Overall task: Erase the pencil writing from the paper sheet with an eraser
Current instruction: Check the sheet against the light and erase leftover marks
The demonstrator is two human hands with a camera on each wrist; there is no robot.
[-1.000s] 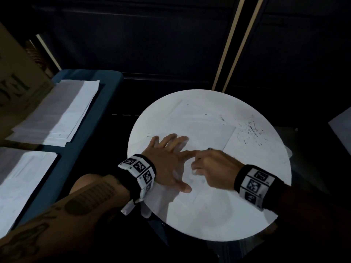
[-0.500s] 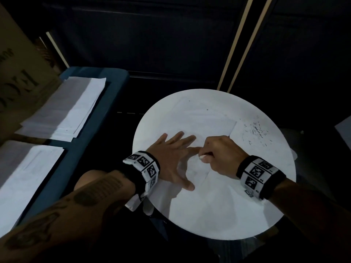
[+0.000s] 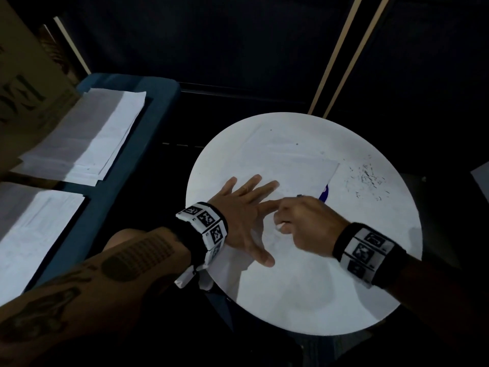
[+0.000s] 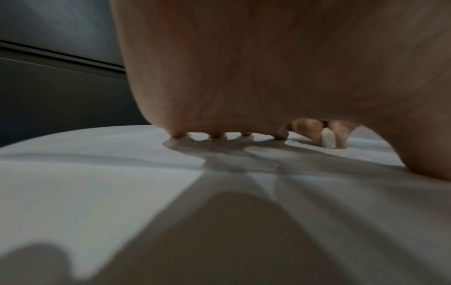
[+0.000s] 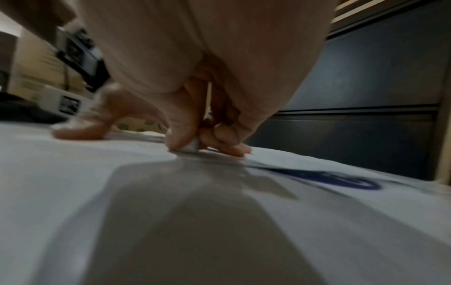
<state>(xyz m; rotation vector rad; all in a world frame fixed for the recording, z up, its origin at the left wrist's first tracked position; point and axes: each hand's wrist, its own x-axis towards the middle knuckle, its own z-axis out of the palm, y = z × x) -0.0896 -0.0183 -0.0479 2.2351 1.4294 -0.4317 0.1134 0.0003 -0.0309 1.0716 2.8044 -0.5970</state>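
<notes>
While right hand [image 3: 304, 223] pinches eraser [image 4: 328, 140] and flat, unclenched left hand [image 3: 243, 221] pins paper sheet [image 3: 285, 165], hard strokes risk creasing it.

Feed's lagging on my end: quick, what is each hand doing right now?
Left hand: open, fingers spread flat, pressing the paper sheet down.
Right hand: closed, pinching the eraser against the sheet.

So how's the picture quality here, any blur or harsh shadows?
Head view: dim room, bright round table, right hand slightly motion-blurred. Left wrist view: foreground soft, left hand casts spread shadows; eraser visible. Right wrist view: blurred, big shadow on the paper sheet.
</notes>
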